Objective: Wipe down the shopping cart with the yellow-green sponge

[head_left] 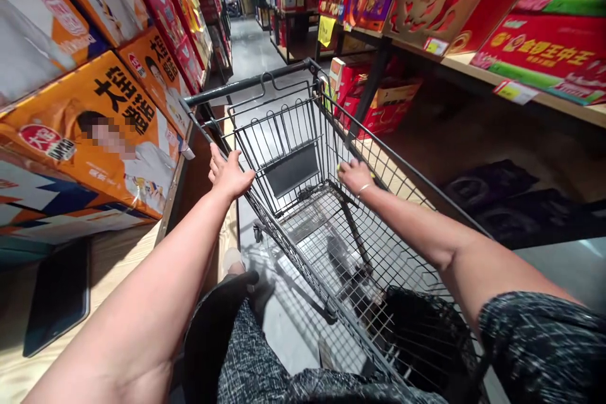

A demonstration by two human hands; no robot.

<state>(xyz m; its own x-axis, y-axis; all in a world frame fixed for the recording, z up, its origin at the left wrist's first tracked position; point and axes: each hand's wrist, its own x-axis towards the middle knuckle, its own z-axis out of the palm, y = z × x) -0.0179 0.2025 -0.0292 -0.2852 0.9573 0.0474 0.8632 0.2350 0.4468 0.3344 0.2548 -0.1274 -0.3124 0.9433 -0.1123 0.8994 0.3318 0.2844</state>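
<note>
A black wire shopping cart stands in a store aisle right in front of me, with nothing in its basket. My left hand is wrapped round the cart's left top rim. On the right top rim rests my right hand, fingers curled over the wire, with a thin bracelet at the wrist. The cart's dark handle bar runs across its far end, away from both hands. Both my forearms reach forward over the cart.
Slanted orange and white boxes fill the left shelf close to the cart. Red gift boxes line the wooden shelf on the right, with more red boxes below. A grey floor aisle runs ahead between shelves.
</note>
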